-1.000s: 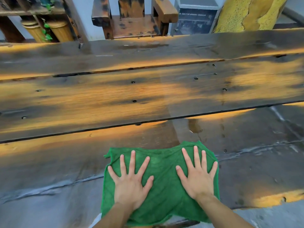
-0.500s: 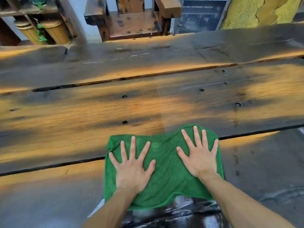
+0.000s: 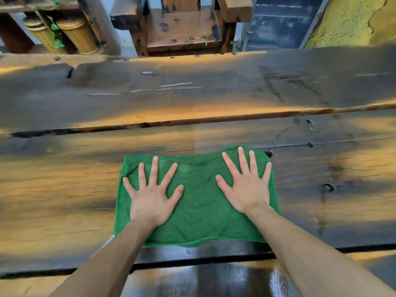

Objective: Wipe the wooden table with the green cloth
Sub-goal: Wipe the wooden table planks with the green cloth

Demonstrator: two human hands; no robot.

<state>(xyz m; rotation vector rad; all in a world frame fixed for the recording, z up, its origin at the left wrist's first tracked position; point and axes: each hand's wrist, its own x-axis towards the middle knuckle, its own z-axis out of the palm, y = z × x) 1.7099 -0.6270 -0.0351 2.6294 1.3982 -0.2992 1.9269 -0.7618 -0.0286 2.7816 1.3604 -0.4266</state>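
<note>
A green cloth (image 3: 200, 202) lies spread flat on the middle plank of the wooden table (image 3: 64, 189). My left hand (image 3: 151, 198) presses on the cloth's left half with fingers straight and spread. My right hand (image 3: 246, 185) presses on the right half the same way, its fingertips near the cloth's far edge. Behind the cloth, toward me, the wood is dark, wet and shiny.
The table is made of long planks with dark gaps between them and several small knot holes (image 3: 327, 187) to the right of the cloth. Beyond the far edge stand a wooden chair (image 3: 182, 24), two bamboo containers (image 3: 79, 35) and a yellow wall (image 3: 347, 20).
Both hands have pushed the cloth away from me, from the near plank across the gap onto the middle plank. A wet, dark streak lies where the cloth passed.
</note>
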